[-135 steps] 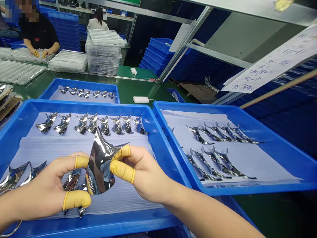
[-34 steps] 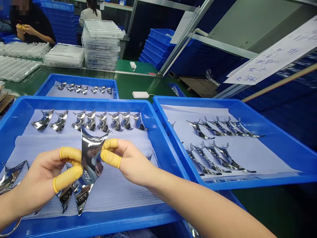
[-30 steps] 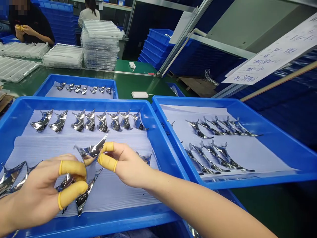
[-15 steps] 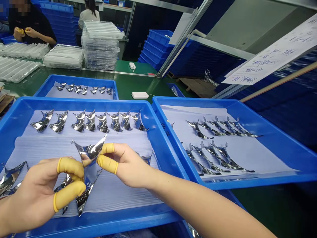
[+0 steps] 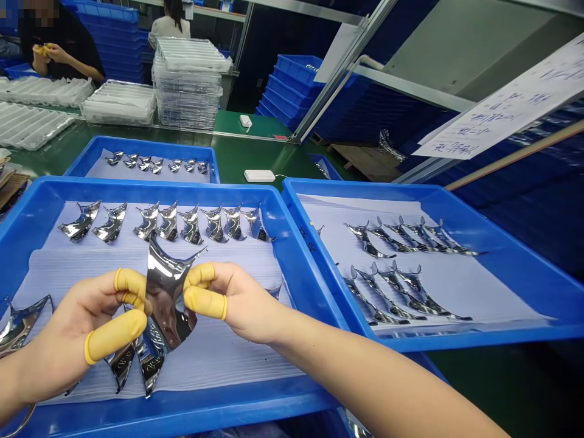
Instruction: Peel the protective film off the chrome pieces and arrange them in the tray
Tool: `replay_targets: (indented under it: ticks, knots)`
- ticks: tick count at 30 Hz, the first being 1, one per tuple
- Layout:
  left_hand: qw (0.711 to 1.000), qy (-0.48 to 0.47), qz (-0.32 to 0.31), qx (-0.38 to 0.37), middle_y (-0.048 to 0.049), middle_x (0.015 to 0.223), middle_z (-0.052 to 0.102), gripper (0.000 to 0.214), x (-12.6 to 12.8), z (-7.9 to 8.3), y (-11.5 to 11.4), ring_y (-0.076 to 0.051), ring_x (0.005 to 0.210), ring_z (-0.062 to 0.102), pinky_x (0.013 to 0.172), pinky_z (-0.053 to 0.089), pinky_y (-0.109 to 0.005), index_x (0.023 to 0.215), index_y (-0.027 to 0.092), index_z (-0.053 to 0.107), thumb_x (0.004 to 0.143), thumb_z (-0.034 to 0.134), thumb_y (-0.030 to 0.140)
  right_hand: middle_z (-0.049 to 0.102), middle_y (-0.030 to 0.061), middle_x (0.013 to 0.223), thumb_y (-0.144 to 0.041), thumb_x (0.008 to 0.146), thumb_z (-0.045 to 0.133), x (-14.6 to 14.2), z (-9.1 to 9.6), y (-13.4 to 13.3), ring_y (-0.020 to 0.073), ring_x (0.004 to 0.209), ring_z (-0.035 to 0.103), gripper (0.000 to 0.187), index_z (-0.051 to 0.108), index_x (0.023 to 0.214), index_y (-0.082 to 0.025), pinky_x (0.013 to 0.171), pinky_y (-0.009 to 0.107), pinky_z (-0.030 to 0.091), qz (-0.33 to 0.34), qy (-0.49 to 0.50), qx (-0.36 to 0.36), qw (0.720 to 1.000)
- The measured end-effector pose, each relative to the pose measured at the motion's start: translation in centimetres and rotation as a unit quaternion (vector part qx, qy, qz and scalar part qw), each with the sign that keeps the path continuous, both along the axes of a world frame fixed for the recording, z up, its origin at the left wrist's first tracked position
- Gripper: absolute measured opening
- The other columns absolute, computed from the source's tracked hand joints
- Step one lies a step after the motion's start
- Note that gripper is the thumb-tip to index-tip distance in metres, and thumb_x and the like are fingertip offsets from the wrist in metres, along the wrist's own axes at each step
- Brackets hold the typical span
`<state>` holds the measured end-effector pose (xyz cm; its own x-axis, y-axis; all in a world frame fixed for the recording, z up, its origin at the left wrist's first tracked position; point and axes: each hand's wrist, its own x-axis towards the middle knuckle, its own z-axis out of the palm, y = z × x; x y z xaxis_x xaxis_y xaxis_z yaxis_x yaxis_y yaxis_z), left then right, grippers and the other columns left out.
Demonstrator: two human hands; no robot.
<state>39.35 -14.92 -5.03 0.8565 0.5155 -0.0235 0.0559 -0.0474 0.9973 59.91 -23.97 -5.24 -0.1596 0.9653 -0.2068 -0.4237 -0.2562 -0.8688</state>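
Note:
A mirror-chrome curved metal part (image 5: 166, 292), shaped like a crescent with pointed tips, stands upright between my hands. My left hand (image 5: 86, 328) pinches its left edge, and my right hand (image 5: 232, 304) pinches its right edge. Yellow rubber finger cots cover my thumbs and forefingers. Below my left hand, several similar chrome parts (image 5: 132, 359) lie on the white foam sheet, partly hidden by my fingers. Another chrome part (image 5: 274, 292) sits mostly hidden behind my right hand.
My hands are over a blue tray (image 5: 173, 190) with a row of chrome parts. Another blue tray (image 5: 365, 198) holds two rows to the right, and a third (image 5: 146, 146) lies beyond. Stacked clear trays (image 5: 187, 85) stand behind, near a co-worker's hands (image 5: 45, 53).
The chrome part has turned so that its broad mirrored face points toward me instead of its edge. My left hand has shifted left, and the two hands are slightly further apart.

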Motion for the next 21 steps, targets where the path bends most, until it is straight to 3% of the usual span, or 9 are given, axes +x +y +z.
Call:
replay_targets:
  ticks: [4,7,10,12,14,17,19,21]
  knots:
    - [0.991,0.019,0.063,0.114,0.0050,0.070,0.073,0.008,0.2,-0.4,0.0,-0.015,0.065,0.067,0.062,0.054,-0.019,0.081,0.029,0.074,0.082,0.076,0.037,0.061,-0.0032,0.071,-0.043,0.064,0.088,-0.6,0.1,-0.5,0.0109,0.067,0.053,0.035,0.065,0.071,-0.017,0.071,0.029,0.046,0.032,-0.062,0.019,0.997]
    - [0.985,0.081,0.055,0.144,0.0027,0.061,0.069,0.030,0.4,-0.8,0.0,-0.014,0.055,0.060,0.054,0.050,-0.022,0.070,0.024,0.071,0.089,0.065,0.046,0.060,-0.0025,0.070,-0.033,0.071,0.082,-0.8,0.7,-0.9,0.0117,0.067,0.052,0.024,0.064,0.071,-0.017,0.071,0.030,0.047,0.059,-0.147,0.024,0.987]
    - [0.978,0.140,0.089,0.125,-0.0023,0.072,0.075,0.044,0.7,-0.8,0.2,-0.021,0.070,0.067,0.065,0.057,-0.030,0.080,0.022,0.074,0.093,0.050,0.057,0.058,-0.0020,0.068,-0.018,0.078,0.068,-0.2,2.0,-1.2,0.0113,0.065,0.052,0.012,0.060,0.070,-0.017,0.066,0.027,0.046,0.034,-0.245,0.009,0.969]
    - [0.974,0.145,0.121,0.125,-0.0043,0.078,0.078,0.047,0.8,-0.5,0.4,-0.024,0.079,0.070,0.074,0.059,-0.036,0.089,0.023,0.077,0.091,0.050,0.061,0.058,-0.0019,0.066,-0.013,0.078,0.062,0.4,2.8,-1.3,0.0115,0.063,0.052,0.012,0.058,0.068,-0.017,0.063,0.026,0.045,0.020,-0.338,-0.024,0.941]
    - [0.972,0.138,0.132,0.136,-0.0043,0.077,0.079,0.046,0.9,-0.1,0.4,-0.025,0.078,0.071,0.076,0.060,-0.038,0.088,0.024,0.077,0.089,0.051,0.062,0.057,-0.0025,0.061,-0.010,0.075,0.060,0.8,3.0,-1.5,0.0117,0.058,0.051,0.013,0.056,0.065,-0.018,0.058,0.025,0.041,0.037,-0.455,-0.072,0.887]
    - [0.971,0.136,0.129,0.150,-0.0046,0.077,0.079,0.046,0.8,0.0,0.3,-0.026,0.079,0.073,0.075,0.061,-0.039,0.085,0.026,0.077,0.088,0.051,0.063,0.062,0.0000,0.059,-0.015,0.074,0.059,0.4,2.1,-1.9,0.0150,0.056,0.056,0.009,0.061,0.066,-0.018,0.054,0.026,0.037,0.108,-0.619,-0.131,0.767]
    - [0.968,0.145,0.118,0.170,-0.0055,0.080,0.079,0.048,0.5,-0.1,0.1,-0.027,0.083,0.073,0.077,0.061,-0.038,0.084,0.026,0.078,0.088,0.051,0.065,0.071,0.0049,0.068,-0.023,0.080,0.057,-0.3,1.2,-2.2,0.0201,0.065,0.064,0.014,0.069,0.073,-0.018,0.056,0.028,0.039,0.166,-0.691,-0.137,0.691]
    - [0.964,0.152,0.108,0.189,-0.0062,0.085,0.080,0.050,0.2,-0.3,0.1,-0.027,0.088,0.073,0.079,0.061,-0.036,0.080,0.026,0.079,0.087,0.050,0.066,0.076,0.0086,0.080,-0.030,0.086,0.054,-0.8,0.6,-2.4,0.0246,0.077,0.070,0.024,0.074,0.080,-0.019,0.060,0.029,0.043,0.206,-0.725,-0.130,0.644]
